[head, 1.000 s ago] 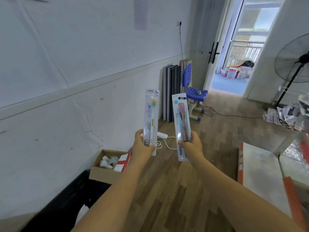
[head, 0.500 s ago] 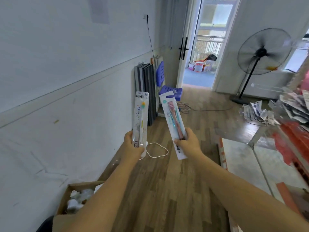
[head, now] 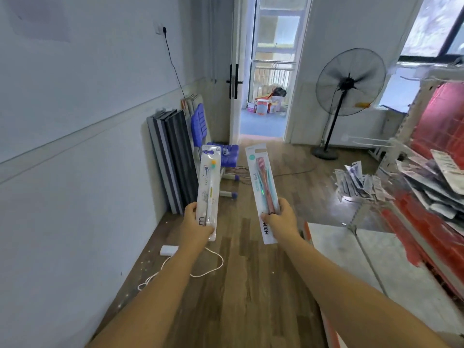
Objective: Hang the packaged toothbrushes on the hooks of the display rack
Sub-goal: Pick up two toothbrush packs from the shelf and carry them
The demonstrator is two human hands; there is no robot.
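Head cam is the only view here, so everything comes from it. Compared with a second ago the whole scene has swung right: the cardboard box by the wall has dropped out of frame, the pedestal fan now sits fully in shot, and the red display rack with its white hooks has slid in along the right edge. So it looks like the person is turning toward the rack.

The hands themselves have barely changed. Left hand is still wrapped round the bottom of the white toothbrush pack, held upright. Right hand still pinches the lower part of the pink-and-teal toothbrush pack, which leans a little left at the top. The two packs are side by side, apart, not touching.

Both are out over the wood floor, well apart from the rack. More packs lie heaped on the rack's shelf and in a pile of packs on the floor.

My guess is nothing's hung yet from this pair, and the next bit is closing in and lining a pack's hang hole up with a hook.
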